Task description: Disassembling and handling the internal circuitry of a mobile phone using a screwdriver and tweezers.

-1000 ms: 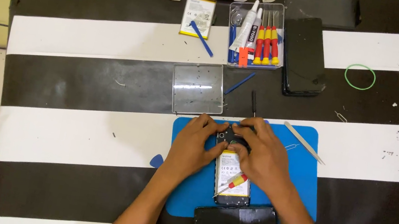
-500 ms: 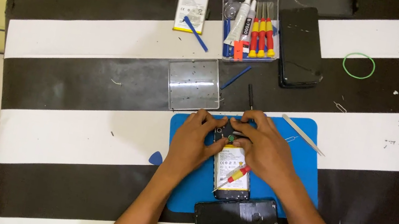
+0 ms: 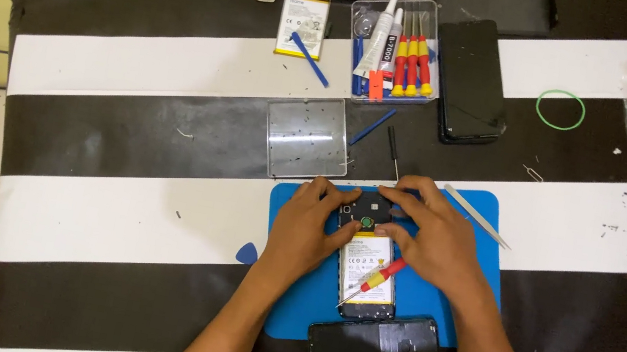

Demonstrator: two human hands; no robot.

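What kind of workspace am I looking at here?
Most likely a phone repair bench. Both hands, left hand and right hand, rest on an opened phone lying on a blue work mat. A clear tray of red-and-yellow screwdrivers and a loose spare battery sit on the striped table.

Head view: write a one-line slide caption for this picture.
Both hands, left hand and right hand, press on an opened phone lying on a blue mat.
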